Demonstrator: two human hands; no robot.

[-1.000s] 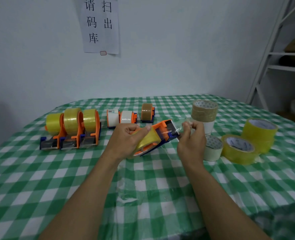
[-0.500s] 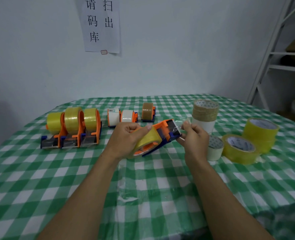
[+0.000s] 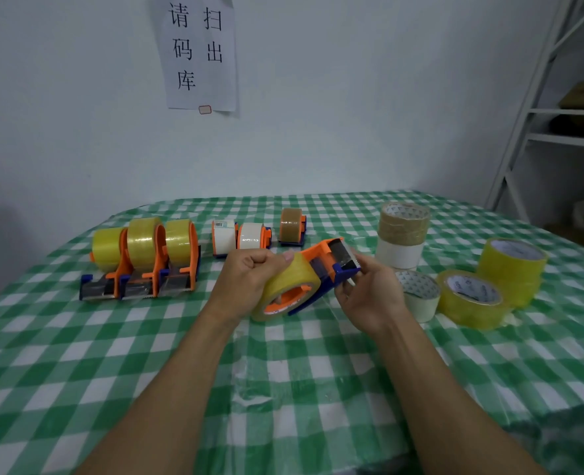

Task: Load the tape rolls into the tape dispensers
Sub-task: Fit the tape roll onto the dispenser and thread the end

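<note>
Both hands are busy: the left hand [image 3: 249,282] is curled round the yellow tape roll [image 3: 289,281], which sits on the hub of the orange dispenser [image 3: 321,258]. The dispenser is held just above the middle of the tabletop [image 3: 78,389]. The right hand [image 3: 369,296] pinches the dispenser's cutter end and seems to be feeding the free tape end through, though the clear film is hard to make out.

By my reading the task is well along. Three large loaded dispensers [image 3: 143,258] stand in a row at 10 o'clock. At 12 o'clock are two smaller white-tape dispensers [image 3: 241,236] and one brown-tape dispenser [image 3: 292,226]. Unloaded stock lies at 3 o'clock: two yellow rolls [image 3: 489,286], a brown-on-white stack [image 3: 403,234] and a flat white roll [image 3: 419,293]. I see no empty dispenser for them.

For moving, the widest room is the checked cloth toward 6 o'clock, under the forearms. At 12 o'clock the tabletop meets the wall [image 3: 352,97]. At 3 to 4 o'clock its edge falls away just past the yellow rolls. The toothed cutter beside the right fingertips is the closest edge to mind.
</note>
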